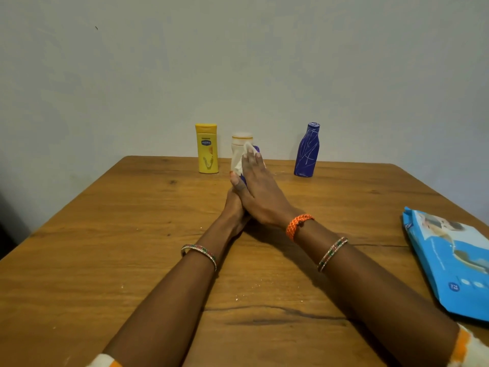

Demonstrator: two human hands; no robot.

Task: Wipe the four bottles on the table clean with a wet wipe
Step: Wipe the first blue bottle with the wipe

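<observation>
Two hands meet at the table's (105,234) centre around a small blue bottle (256,149), mostly hidden between them. The left hand (232,210) grips it from below, fingers closed round its base. The right hand (258,192) lies over the top, palm down, fingers stretched toward 12 o'clock and pressing a white wipe (244,154) against the bottle's upper end. Both forearms reach forward, converging. Behind the wipe stands a white bottle (239,140); a yellow bottle (207,149) stands at 11 o'clock, a tall blue bottle (307,152) at 1 o'clock. A blue wipes pack (449,263) lies at 4 o'clock.
</observation>
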